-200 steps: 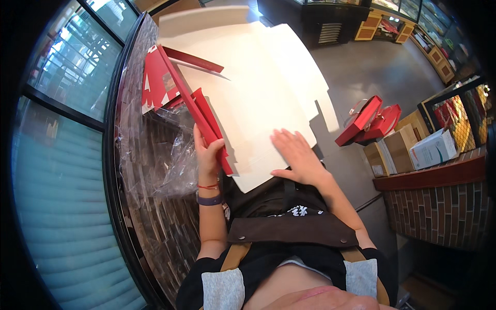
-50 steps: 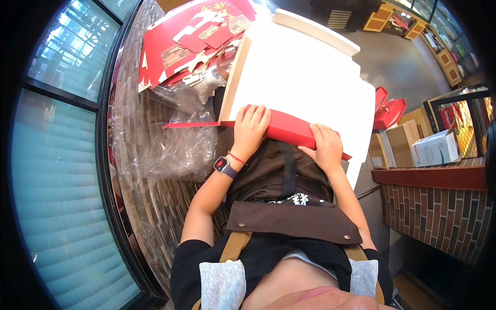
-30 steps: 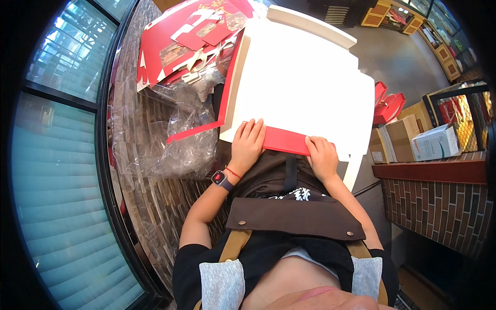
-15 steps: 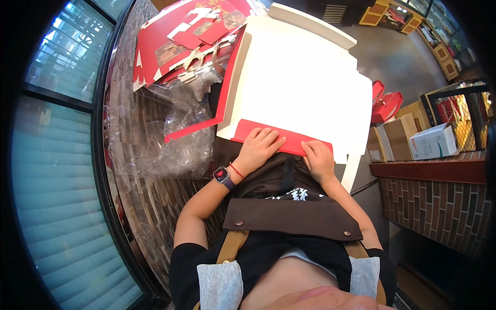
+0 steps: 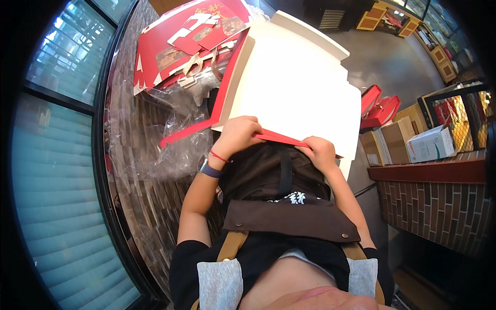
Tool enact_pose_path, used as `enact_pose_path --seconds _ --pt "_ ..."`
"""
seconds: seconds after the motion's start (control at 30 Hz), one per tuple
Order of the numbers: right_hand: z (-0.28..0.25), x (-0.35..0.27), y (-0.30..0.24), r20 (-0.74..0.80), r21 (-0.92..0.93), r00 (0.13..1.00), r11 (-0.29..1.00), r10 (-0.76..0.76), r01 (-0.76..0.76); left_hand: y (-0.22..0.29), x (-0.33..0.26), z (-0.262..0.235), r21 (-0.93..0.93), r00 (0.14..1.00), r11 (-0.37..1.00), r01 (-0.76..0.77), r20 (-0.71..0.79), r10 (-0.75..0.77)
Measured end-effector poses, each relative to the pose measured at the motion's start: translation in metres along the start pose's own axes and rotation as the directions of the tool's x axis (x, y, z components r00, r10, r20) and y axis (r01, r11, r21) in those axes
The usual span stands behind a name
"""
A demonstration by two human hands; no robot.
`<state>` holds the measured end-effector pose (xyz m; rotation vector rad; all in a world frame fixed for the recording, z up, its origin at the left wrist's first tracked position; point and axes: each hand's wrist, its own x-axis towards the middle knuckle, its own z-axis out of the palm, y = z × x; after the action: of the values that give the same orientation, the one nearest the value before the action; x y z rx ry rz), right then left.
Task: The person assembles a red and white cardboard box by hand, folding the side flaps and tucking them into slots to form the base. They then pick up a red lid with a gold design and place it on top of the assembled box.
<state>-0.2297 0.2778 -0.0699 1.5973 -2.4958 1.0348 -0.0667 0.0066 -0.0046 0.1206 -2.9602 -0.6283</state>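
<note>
A large flat cardboard box blank, white inside and red outside, lies before me at my waist. Its left wall stands partly folded up, and a red strip sticks out from its near left corner. Along the near edge runs a narrow red flap. My left hand has its fingers curled over the left end of that flap. At the flap's right end, my right hand pinches the edge between thumb and fingers. Both palms are partly hidden, and the blank's underside is out of sight.
Red printed cardboard sheets and pieces are piled at the far left on a wood-patterned surface, beside crumpled clear plastic. Red boxes, brown cartons and a white carton sit to the right, near a brick wall.
The near red flap has tilted from lying broad side up to a thin edge. My left hand has turned and curled around it; the blank has shifted slightly left.
</note>
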Motion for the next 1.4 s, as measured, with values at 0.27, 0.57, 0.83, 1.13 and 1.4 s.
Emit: enact_pose_path --seconds 0.27,0.57,0.83,1.13,1.4 --pt "-0.015 0.055 0.030 0.473 0.193 0.848 0.911 0.240 -0.365 -0.029 0.032 0.004 0.013 0.968 0.973 0.229 0.098 -0.229" --pt "-0.018 0.022 -0.005 0.168 -0.211 0.970 0.968 0.175 -0.138 -0.024 0.021 0.008 -0.041 0.968 0.967 0.250 0.040 -0.248" --pt "-0.039 -0.024 0.027 -0.293 -0.019 0.953 0.996 0.080 -0.089 0.049 -0.025 -0.054 0.172 0.726 0.984 -0.050 -0.670 0.154" --pt "-0.106 0.046 0.044 -0.541 0.554 0.688 0.821 0.483 -0.140 0.066 -0.028 -0.038 -0.224 0.664 0.968 -0.114 -0.742 -0.094" --pt "-0.104 0.142 -0.034 -0.251 0.916 0.840 0.399 0.481 0.046 0.075 -0.005 0.022 -0.331 0.882 0.927 -0.175 -0.471 -0.001"
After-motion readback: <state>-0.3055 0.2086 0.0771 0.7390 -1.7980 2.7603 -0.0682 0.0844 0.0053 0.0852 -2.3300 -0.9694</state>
